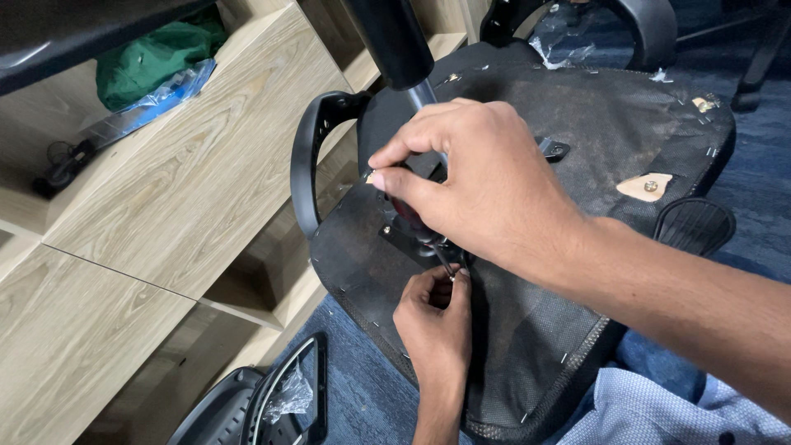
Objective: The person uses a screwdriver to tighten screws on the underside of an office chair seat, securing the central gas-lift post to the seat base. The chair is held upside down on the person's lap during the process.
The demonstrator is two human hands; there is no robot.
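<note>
The right hand (486, 189), at the centre of the view, is closed in a narrow grip round the dark red-and-black handle of a screwdriver (410, 216), whose thin metal shaft runs down toward five o'clock. The left hand (435, 317), just below at six o'clock, pinches the shaft tip and what seems a small fastener, too small to tell for sure, between fingertips (456, 284). Good practice here is probably to keep the shaft square to the fastener and steady the tip until the thread bites. Both hands work on the black fabric-covered underside of an upturned office chair seat (610, 124), stapled at its edges, with a black metal mounting plate (402, 239) beside the tool. A black curved plastic armrest (309, 156) lies at nine o'clock; a light wooden shelf unit (173, 189) beyond it.
</note>
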